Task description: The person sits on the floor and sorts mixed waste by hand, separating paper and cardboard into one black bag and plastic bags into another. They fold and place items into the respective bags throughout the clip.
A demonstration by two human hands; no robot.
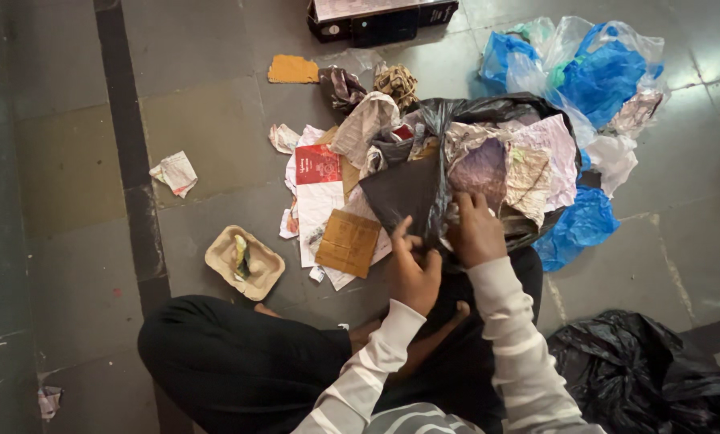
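So the person is sitting cross-legged on the tiled floor [78, 169], black trousers, striped long sleeves, looking straight down at both hands. Nearest in, the left hand [414, 273] has its fingers curled and pinching the near flap of the black garbage bag [424, 189], thumb on top. The right hand [474, 233] sits just beside it, a bit farther out, fingers hooked over the same rim and partly buried in the plastic, so I can't tell exactly how tight they close, but they're clearly gripping the edge. The bag's mouth opens away from the hands and slightly to the right, and its long axis runs from the lap out toward the far right; the right hand is the one nearer the opening. Inside it there's a wad of crumpled paper [512, 165], several sheets, too jumbled to count. Left of the hands lies one brown cardboard square [348, 241] on a loose pile of papers with one red-topped leaflet [318, 165]. Farther left, one beige pulp tray [245, 262] with a scrap in it, and one crumpled paper scrap [175, 172] on its own. A second black bag [649, 370] sits at the right by the knee. Farther out: blue plastic bags [601, 76], at least two, one orange cardboard piece [292, 69], and a dark box [380, 20] at the top edge.
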